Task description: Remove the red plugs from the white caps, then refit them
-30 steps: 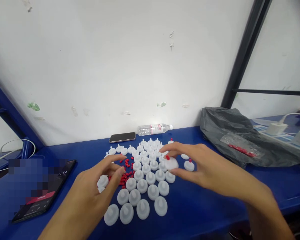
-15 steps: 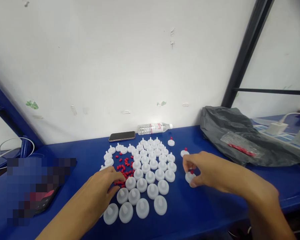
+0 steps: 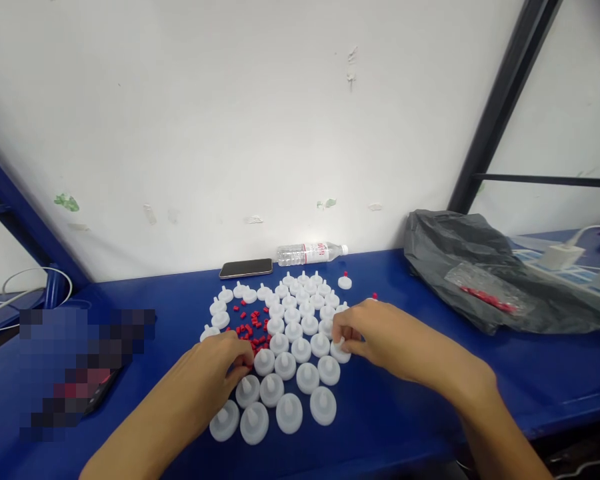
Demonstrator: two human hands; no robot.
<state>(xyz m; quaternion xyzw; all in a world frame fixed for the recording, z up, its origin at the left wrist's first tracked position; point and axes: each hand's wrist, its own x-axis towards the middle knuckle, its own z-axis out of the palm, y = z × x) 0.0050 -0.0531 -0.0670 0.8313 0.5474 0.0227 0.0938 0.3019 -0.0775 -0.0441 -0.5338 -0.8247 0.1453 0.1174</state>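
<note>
Several white round caps with pointed spouts [image 3: 289, 413] stand grouped on the blue table. Small red pieces [image 3: 250, 327] lie scattered at the left of the group. My left hand [image 3: 229, 363] is at the near edge of the red pieces, its thumb and forefinger pinched together; a bit of red shows at the fingertips. My right hand [image 3: 363, 333] has its fingertips closed around a white cap [image 3: 339, 352] at the group's right edge. A white cap with a red tip [image 3: 345, 282] stands apart at the back; another red tip [image 3: 375, 295] shows behind my right hand.
A clear bottle [image 3: 310, 253] and a phone [image 3: 246, 268] lie along the wall. At the right are a grey plastic bag [image 3: 430, 247], a small bag of red pieces [image 3: 487, 293] and a power strip with plugs [image 3: 563, 257]. A dark, partly pixelated object [image 3: 105, 387] lies at the left.
My right hand has moved left from a red-tipped cap to a plain white cap in the group. My left hand's fingers have come together at the red pieces. The view has shifted slightly.
</note>
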